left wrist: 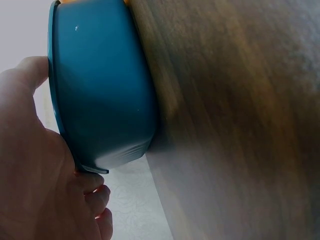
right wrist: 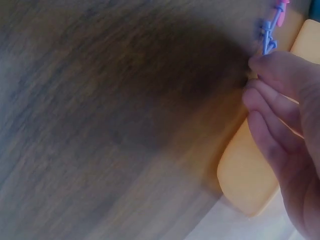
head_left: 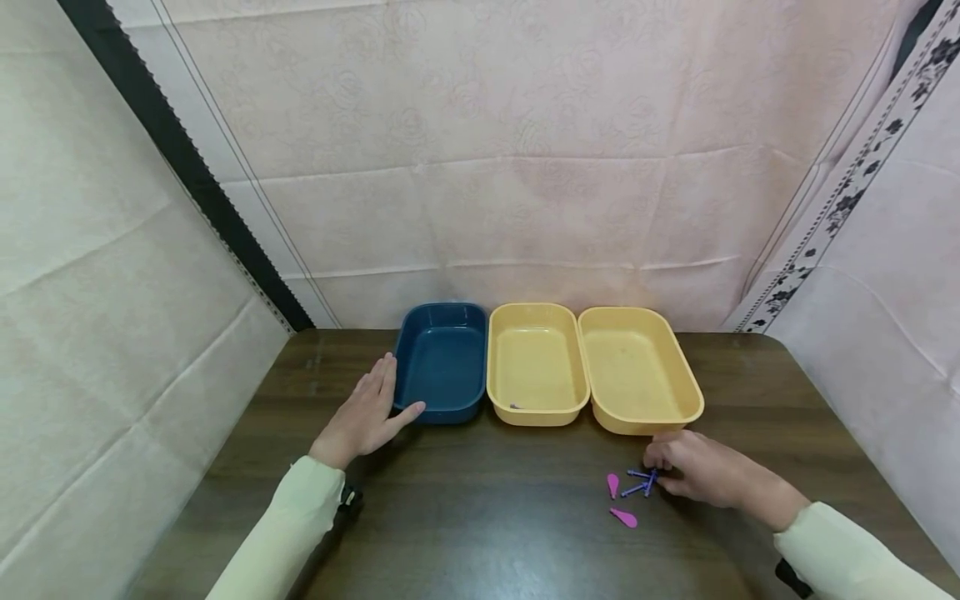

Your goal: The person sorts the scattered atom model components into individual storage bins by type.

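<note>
Trays, three, side by side on wooden surface (head_left: 495,517): one blue tray (head_left: 442,358), left; two yellow trays (head_left: 637,367), centre and right. Small dark fragment (head_left: 514,407), one, inside centre yellow tray. Pink pieces (head_left: 624,517), two, lying apart, near side of right tray. Blue-violet pieces (head_left: 636,488), apparently three, overlapping, beside pink pair. Left hand (head_left: 365,418): extended, thumb spread, touching blue tray's rim. Right hand (head_left: 701,469): fingers curled, fingertips at blue-violet cluster; grip cannot be told.
</note>
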`<state>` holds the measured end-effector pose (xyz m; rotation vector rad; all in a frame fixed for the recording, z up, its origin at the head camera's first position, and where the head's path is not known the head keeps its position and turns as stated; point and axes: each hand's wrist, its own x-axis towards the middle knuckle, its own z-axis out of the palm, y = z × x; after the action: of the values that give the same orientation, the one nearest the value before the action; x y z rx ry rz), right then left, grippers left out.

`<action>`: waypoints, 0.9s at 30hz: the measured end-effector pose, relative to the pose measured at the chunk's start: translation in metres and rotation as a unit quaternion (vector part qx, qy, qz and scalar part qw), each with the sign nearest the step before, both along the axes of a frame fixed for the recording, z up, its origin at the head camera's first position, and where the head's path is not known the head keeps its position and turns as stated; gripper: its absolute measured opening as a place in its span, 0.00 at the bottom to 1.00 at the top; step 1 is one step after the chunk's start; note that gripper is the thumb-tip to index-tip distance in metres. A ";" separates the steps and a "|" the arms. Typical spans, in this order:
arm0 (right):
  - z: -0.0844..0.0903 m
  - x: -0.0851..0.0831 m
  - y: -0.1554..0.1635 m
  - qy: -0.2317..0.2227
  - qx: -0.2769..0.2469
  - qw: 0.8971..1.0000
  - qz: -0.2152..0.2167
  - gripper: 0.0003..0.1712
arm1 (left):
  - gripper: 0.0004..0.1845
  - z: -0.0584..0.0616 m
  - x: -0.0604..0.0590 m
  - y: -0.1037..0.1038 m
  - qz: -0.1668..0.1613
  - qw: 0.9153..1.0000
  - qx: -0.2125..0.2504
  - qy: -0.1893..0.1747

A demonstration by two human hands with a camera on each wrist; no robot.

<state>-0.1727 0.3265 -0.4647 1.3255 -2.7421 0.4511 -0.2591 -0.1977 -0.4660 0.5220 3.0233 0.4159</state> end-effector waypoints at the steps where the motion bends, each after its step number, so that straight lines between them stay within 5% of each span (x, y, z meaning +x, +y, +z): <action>1: 0.000 0.000 0.000 -0.002 -0.001 1.000 -0.001 0.19 | 0.60 0.000 0.000 0.000 0.000 1.000 0.000 0.000; 27: 0.004 0.003 0.000 -0.040 -0.013 0.999 -0.021 0.18 | 0.59 0.000 -0.001 0.000 -0.002 1.000 0.002 0.004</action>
<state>-0.1692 0.3262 -0.4604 1.2690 -2.8112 0.5469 -0.2597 -0.1978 -0.4664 0.5314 3.0297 0.4215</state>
